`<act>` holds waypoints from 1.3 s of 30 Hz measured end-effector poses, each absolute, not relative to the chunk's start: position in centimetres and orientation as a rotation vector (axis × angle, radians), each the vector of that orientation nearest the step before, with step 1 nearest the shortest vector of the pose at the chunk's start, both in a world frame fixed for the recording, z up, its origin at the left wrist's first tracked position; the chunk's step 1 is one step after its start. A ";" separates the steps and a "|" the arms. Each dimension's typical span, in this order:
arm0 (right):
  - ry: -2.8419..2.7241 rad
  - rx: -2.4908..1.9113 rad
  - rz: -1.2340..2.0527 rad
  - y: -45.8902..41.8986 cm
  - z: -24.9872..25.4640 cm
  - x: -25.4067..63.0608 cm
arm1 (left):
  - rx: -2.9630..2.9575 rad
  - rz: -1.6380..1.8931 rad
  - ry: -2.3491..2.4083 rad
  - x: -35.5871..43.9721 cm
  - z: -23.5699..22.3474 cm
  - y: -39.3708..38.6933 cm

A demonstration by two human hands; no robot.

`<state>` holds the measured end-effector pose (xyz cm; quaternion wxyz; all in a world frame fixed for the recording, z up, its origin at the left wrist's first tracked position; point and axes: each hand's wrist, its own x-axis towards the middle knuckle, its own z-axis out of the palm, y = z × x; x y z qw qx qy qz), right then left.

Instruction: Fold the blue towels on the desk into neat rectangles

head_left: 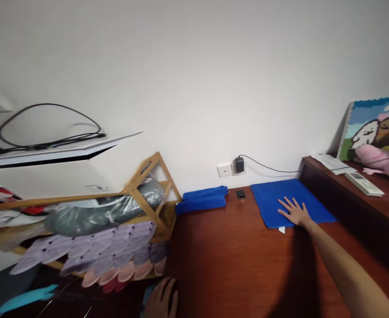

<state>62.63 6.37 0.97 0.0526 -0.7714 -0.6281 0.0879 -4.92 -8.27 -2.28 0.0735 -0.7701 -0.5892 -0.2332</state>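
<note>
My right hand lies flat with fingers spread on a blue cloth that is laid out on the brown wooden surface near the wall. A folded blue cloth rests to its left, and a small black object lies between the two. My left hand is at the bottom edge of the view, by the surface's left edge, with its fingers partly seen and curled, and nothing visible in it.
A wooden rack at left holds several slippers and a bagged grey bundle. A white box with a black cable sits above it. A charger is plugged into the wall. The raised shelf at right carries a remote, a pink plush and a picture.
</note>
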 end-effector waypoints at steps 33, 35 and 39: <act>-1.636 -1.899 0.629 17.9 6.1 30.5 | -2.201 -0.663 -2.086 -1.8 -0.1 -11.3; -1.671 -1.874 0.631 17.4 6.2 30.3 | -2.195 -0.653 -2.098 -1.9 -0.2 -11.2; -1.776 -1.759 0.643 14.9 6.9 30.4 | -2.227 -0.643 -2.056 -2.0 -0.2 -11.0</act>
